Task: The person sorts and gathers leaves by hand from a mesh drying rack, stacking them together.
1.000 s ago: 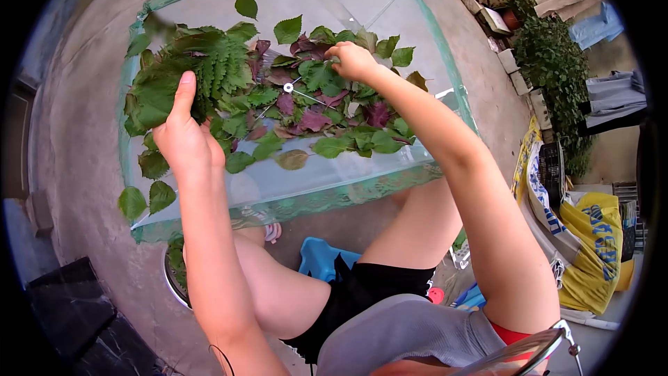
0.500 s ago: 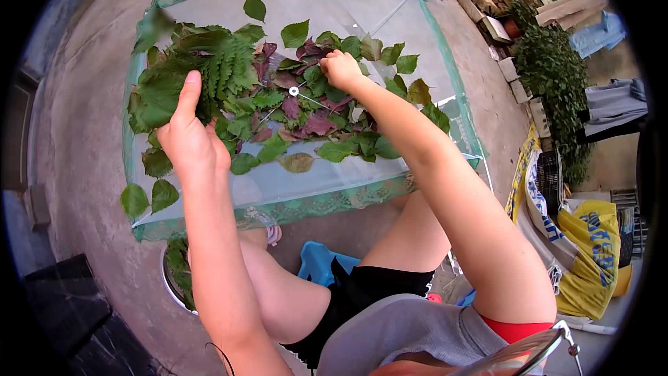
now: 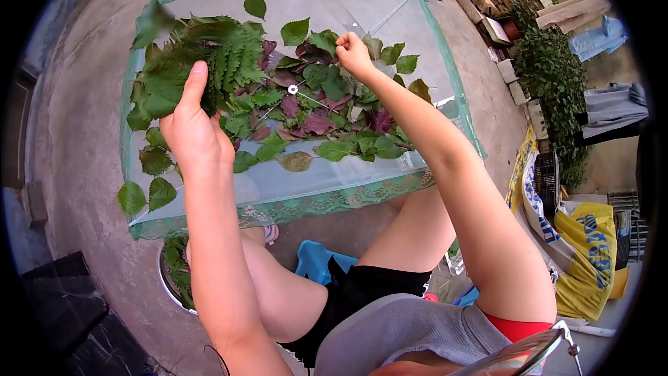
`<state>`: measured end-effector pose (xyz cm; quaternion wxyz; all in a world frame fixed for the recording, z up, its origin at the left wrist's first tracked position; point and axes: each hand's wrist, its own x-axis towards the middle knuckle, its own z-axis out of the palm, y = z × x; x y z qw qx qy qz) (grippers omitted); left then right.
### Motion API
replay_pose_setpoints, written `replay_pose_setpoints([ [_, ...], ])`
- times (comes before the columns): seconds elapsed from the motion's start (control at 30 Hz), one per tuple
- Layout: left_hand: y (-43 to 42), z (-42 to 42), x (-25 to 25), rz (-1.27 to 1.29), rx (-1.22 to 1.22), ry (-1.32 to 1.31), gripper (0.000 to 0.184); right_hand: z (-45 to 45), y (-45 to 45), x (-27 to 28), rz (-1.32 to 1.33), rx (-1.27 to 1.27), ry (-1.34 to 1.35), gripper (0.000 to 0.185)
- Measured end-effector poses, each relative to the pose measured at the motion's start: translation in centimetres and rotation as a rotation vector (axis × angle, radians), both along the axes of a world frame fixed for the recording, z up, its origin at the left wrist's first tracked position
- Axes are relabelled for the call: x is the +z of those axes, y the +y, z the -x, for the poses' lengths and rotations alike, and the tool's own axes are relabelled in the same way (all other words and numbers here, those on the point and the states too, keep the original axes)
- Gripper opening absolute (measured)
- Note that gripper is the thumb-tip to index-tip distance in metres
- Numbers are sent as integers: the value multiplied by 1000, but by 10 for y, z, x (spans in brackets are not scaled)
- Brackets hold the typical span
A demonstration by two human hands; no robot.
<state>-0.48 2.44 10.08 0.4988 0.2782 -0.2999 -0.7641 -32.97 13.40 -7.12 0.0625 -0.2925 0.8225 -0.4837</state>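
My left hand (image 3: 197,122) is closed round a thick stack of green leaves (image 3: 229,56), its thumb on top, over the left part of a mesh cover (image 3: 313,181) with a green lace edge. My right hand (image 3: 353,54) is closed in a pinch on a green leaf (image 3: 324,41) at the upper middle of the leaf pile. Green and purple leaves (image 3: 316,123) lie spread over the mesh around a small white hub (image 3: 292,89). Two single leaves (image 3: 131,198) rest near the lower left corner.
A round basin (image 3: 172,272) with leaves stands on the ground below my left forearm. A blue stool (image 3: 316,262) is between my legs. At the right are a yellow sack (image 3: 586,261), a black crate (image 3: 547,176), plants (image 3: 548,77), bricks and hanging clothes (image 3: 616,108).
My right hand has moved slightly up and right from the middle of the pile, and a leaf now shows at its fingertips. My left hand still holds the stack, slightly higher.
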Motion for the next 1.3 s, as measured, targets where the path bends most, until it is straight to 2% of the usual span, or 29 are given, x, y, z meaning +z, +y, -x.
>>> replay_pose_setpoints([
  [0.03, 0, 0, -1, 9, -11, 6, 31, -5, -1, 2, -2, 0, -2, 14],
  [0.1, -1, 0, -3, 10, -7, 4, 31, -17, -4, 4, -28, -117, -293, 14],
  [0.13, -1, 0, -3, 12, -2, 4, 30, -26, -5, 7, -29, -116, -293, 14],
  [0.2, -2, 1, -4, 21, -2, 8, 30, -43, -8, 9, -100, -424, -374, 14],
  [0.27, -3, 0, -5, 30, -1, 10, 30, -55, -10, 8, -91, -506, -433, 14],
  [0.33, -5, -1, -6, 27, 1, -7, 30, -60, -6, 9, -394, -281, -336, 15],
  [0.37, -5, -1, -6, 25, 3, -9, 30, -59, -3, 5, -565, -155, -51, 18],
  [0.4, -5, -1, -5, 29, -1, -3, 30, -58, -1, 3, -567, -153, -52, 18],
  [0.47, -4, -1, -6, 31, -4, 3, 30, -61, 1, 6, -545, 146, 725, 20],
  [0.5, -5, -1, -6, 32, -4, 3, 30, -61, 0, 9, -538, 285, 775, 24],
  [0.53, -5, -1, -7, 33, -3, 4, 30, -60, -2, 10, -538, 287, 776, 24],
  [0.6, -3, 1, -5, 30, 2, 7, 30, -54, -7, 12, -436, 760, 984, 23],
  [0.63, -3, 1, -5, 28, 5, 9, 30, -54, -9, 11, -559, 840, 1059, 27],
  [0.8, -4, 3, -9, 25, -15, 3, 31, -57, -16, 3, -784, 839, 1141, 30],
  [0.9, -5, 2, -13, 26, -22, 0, 33, -54, -9, 12, -910, 756, 1186, 23],
  [1.07, -1, 0, -6, -7, -32, -19, 34, -45, 5, 24, -757, 697, 1215, 17],
  [1.17, -1, 1, -11, 31, -34, 7, 34, -61, 14, 55, -391, 611, 949, 16],
  [1.2, 1, 0, -11, 21, -40, -29, 35, -76, 16, 71, -390, 609, 954, 16],
  [1.27, 3, 1, -15, 20, -47, -58, 35, -105, 22, 107, -20, 396, -233, 13],
  [1.3, 4, 1, -20, 63, -70, -76, 36, -125, 29, 133, 40, 426, -321, 17],
])
